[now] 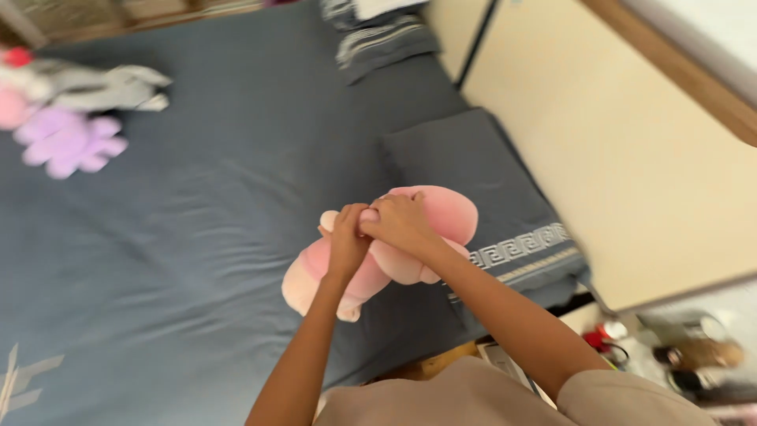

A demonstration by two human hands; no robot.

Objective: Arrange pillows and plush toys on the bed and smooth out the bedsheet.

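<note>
A pink plush toy [441, 217] is held over the near edge of a bed with a dark blue sheet [221, 205]. My left hand [347, 241] grips the toy's upper left part, fingers closed around a pale limb. My right hand [400, 222] lies on top of the toy's middle and clasps it, touching my left hand. The toy's lower end [303, 288] hangs down towards the sheet. Both forearms reach up from the bottom of the view.
A dark blue pillow [473, 166] with a patterned band lies right of the toy. A purple plush [69, 142] and a grey-white plush [102, 85] sit at the far left. Folded striped bedding [378, 35] is at the top. Small items [694, 355] clutter the lower right.
</note>
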